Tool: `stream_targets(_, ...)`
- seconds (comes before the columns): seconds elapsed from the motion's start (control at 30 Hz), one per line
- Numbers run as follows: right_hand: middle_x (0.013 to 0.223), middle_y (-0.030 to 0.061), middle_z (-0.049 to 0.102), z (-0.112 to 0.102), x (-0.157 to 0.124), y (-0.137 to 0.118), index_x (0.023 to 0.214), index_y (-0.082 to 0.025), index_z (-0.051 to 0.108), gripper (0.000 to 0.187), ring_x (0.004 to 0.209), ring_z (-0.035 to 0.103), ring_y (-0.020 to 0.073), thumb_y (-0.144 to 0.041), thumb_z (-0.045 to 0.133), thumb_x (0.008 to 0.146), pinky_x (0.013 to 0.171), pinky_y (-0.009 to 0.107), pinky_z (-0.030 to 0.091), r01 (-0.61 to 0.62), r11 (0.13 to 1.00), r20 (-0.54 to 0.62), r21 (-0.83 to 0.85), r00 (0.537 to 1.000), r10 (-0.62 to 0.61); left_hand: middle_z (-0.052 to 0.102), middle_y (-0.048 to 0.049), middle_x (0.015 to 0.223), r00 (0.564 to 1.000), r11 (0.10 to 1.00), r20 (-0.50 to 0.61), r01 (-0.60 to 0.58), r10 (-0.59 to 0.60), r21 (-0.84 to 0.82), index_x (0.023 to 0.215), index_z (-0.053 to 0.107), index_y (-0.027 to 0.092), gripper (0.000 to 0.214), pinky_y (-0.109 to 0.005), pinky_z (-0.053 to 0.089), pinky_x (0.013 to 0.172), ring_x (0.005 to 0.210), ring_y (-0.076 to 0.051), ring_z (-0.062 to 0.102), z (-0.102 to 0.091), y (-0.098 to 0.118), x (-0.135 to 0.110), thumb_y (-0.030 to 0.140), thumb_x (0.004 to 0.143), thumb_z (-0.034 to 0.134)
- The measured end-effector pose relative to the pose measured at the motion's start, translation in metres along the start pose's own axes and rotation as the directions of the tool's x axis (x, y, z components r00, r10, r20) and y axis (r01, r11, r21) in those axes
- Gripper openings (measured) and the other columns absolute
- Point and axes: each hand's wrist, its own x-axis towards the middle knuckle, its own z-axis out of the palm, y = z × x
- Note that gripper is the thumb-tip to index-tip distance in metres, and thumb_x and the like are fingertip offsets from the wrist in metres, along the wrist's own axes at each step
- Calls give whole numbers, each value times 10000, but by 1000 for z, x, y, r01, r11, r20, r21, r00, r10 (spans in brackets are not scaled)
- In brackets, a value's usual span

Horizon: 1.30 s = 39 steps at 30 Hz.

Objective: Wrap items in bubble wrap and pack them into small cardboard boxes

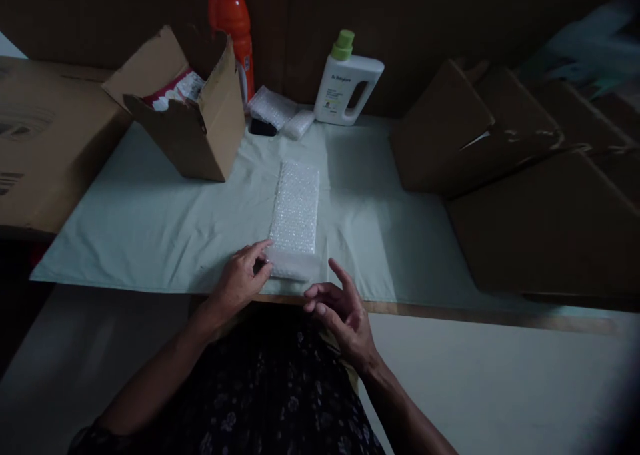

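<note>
Tabletop (150,221) covered by a pale green cloth fills the middle of a dim view, seen from above by a seated person. Stacked flat cartons (540,221) lean across the right side of the table. A large closed carton (45,148) sits at the left edge. Just right of it stands an open cardboard box (195,121), flaps up, with red and white packaging showing inside. Against the far wall a white jug (345,85) with a green cap stands upright. A red bottle (233,15) rises behind the open box. Between bottle and jug lie small bubble-wrap bundles (280,111).

A bubble-wrapped packet (296,215), long and flat, lies on the cloth at the centre of the table, its near end close to the table's near edge.

The left hand (240,281) rests at the packet's near left corner, fingers loosely bent, the index fingertip touching the wrap, not gripping it. The right hand (343,315) hovers just off the near edge, a little right of the packet and apart from it, fingers spread and slightly curled, holding nothing.
</note>
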Motion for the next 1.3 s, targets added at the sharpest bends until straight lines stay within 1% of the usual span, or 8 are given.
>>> stream_targets(0.1, 1012, 45, 711, -4, -2, -1, 1373, -318, 572, 394, 873, 680, 189, -306, 587, 979, 801, 368, 570, 156, 918, -42, -364, 982, -183, 713, -7, 837, 1000, 999, -12, 28, -28, 35, 1309, 613, 196, 455, -300, 553, 799, 779, -159, 666, 4, -3, 3, 207, 854, 587)
stream_targets(0.23, 1072, 79, 723, -4, 11, 1, 1216, -277, 673, 317, 1007, 654, 244, -165, 541, 951, 874, 436, 553, 383, 554, 94, -739, 873, -479, 709, -11, 832, 999, 996, -3, 38, -38, 83, 1350, 572, 180, 493, -310, 539, 792, 779, -168, 655, 8, -4, 5, 191, 857, 583)
stream_targets(0.43, 1455, 124, 588, -2, 40, 10, 1297, -227, 649, 428, 1366, 498, 306, -101, 539, 902, 1001, 482, 484, 418, 217, 317, -882, 868, -382, 695, -5, 822, 999, 984, -50, 23, -14, 177, 1364, 552, 206, 506, -325, 541, 823, 816, -186, 650, 9, 2, 3, 173, 862, 604)
stream_targets(0.67, 1343, 120, 678, -7, 52, 11, 1210, -195, 692, 389, 1295, 570, 289, -58, 506, 896, 978, 449, 459, 465, 206, 373, -861, 853, -365, 643, -113, 1336, 966, 938, -7, -249, 258, 241, 1360, 576, 215, 476, -479, 462, 1102, 1276, -288, 562, 4, 8, -12, 243, 887, 622)
stream_targets(0.83, 1075, 88, 772, -6, 50, -1, 1141, -194, 695, 315, 1001, 694, 237, -89, 450, 975, 864, 403, 483, 481, 329, 341, -812, 850, -402, 750, -86, 1087, 953, 938, 4, -298, 302, 178, 1257, 646, 195, 348, -427, 541, 939, 1035, -238, 666, 4, 7, -15, 162, 936, 519)
stream_targets(1.0, 1019, 76, 765, -7, 46, -4, 1166, -224, 682, 242, 909, 696, 224, -199, 511, 997, 813, 380, 516, 423, 438, 206, -793, 863, -462, 766, -75, 1108, 988, 984, 43, -154, 151, 93, 1251, 659, 206, 355, -372, 572, 889, 960, -215, 711, 2, 8, -11, 204, 911, 555)
stream_targets(1.13, 1177, 98, 730, -10, 40, -2, 1198, -230, 665, 241, 1078, 660, 246, -216, 555, 983, 892, 411, 509, 386, 338, 126, -858, 798, -590, 762, -64, 1138, 996, 990, 33, -84, 81, 110, 1261, 651, 214, 375, -343, 576, 890, 952, -203, 716, 7, 6, -4, 210, 892, 586)
stream_targets(1.3, 1286, 86, 707, -14, 39, 7, 1175, -228, 683, 241, 1238, 599, 266, -194, 588, 956, 951, 421, 475, 430, 172, 299, -886, 815, -496, 734, -70, 1013, 994, 971, 2, -105, 108, 214, 1240, 654, 177, 344, -331, 579, 838, 881, -198, 695, 16, 8, 0, 196, 903, 590)
